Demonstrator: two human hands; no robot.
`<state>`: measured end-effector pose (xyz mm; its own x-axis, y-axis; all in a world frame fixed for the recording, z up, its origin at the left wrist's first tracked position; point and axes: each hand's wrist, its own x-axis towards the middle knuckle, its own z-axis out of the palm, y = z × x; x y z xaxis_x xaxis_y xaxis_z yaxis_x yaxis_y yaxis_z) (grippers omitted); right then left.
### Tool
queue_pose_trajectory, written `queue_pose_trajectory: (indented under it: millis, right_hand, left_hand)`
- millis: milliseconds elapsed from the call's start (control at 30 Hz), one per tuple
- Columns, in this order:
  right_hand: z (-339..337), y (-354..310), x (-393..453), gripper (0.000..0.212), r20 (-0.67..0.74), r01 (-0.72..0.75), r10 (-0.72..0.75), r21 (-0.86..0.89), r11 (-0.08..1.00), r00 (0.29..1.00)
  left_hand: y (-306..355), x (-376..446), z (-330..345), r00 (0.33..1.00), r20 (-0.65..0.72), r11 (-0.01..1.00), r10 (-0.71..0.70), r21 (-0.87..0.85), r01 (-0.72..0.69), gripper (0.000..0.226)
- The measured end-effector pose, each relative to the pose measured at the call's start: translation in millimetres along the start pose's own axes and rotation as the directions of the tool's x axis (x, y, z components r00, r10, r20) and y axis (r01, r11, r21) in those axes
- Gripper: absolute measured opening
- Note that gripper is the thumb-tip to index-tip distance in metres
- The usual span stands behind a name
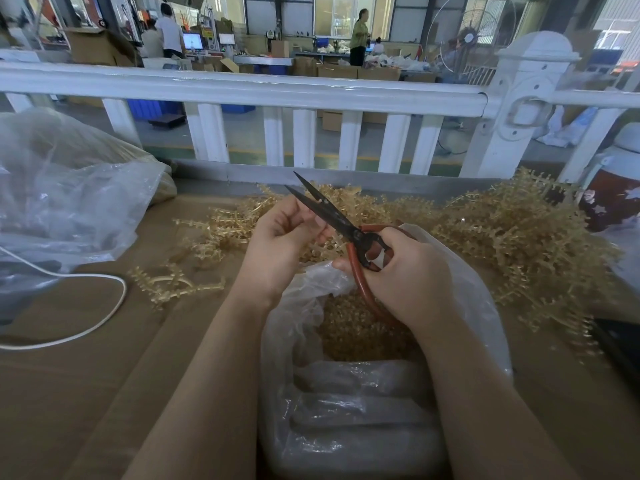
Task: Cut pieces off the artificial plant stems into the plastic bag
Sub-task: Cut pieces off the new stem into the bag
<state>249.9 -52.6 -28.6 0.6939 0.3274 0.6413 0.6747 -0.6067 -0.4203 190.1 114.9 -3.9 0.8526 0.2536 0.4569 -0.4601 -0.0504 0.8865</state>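
Brown cardboard tabletop [86, 393] before white railing [242, 88], factory hall beyond.

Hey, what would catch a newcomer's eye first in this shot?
Probably the scissors, blades parted, gripped in the right hand at centre over the open bag of cut pieces. Behind them, a tan pile of stems sprawls toward the white railing.

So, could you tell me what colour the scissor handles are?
Red-orange scissor handles, black blades; head view.
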Motion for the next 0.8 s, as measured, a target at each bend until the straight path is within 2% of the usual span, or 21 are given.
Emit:
queue_pose_trajectory:
  millis: [400, 567, 800]
  right_hand:
    - [-1.0, -2.9, 0.0, 0.07, -0.024, 0.03, -0.031, -0.012, 0.999, 0.999]
    - [-0.2, -3.6, -0.4, 0.066, -0.016, 0.023, -0.022, 0.049, 0.999, 1.0]
    - [0.8, -4.7, -0.3, 0.07, -0.028, 0.033, -0.031, 0.071, 0.997, 0.999]
  left_hand:
    - [-1.9, 1.2, -0.4, 1.0, -0.015, 0.998, 0.014, 0.063, -0.013, 0.009]
    - [2.5, -0.1, 2.9, 0.999, 0.031, 0.999, 0.017, 0.04, -0.018, 0.017]
    - [3.2, -0.3, 2.1, 0.999, 0.033, 0.999, 0.004, 0.035, -0.005, 0.017]
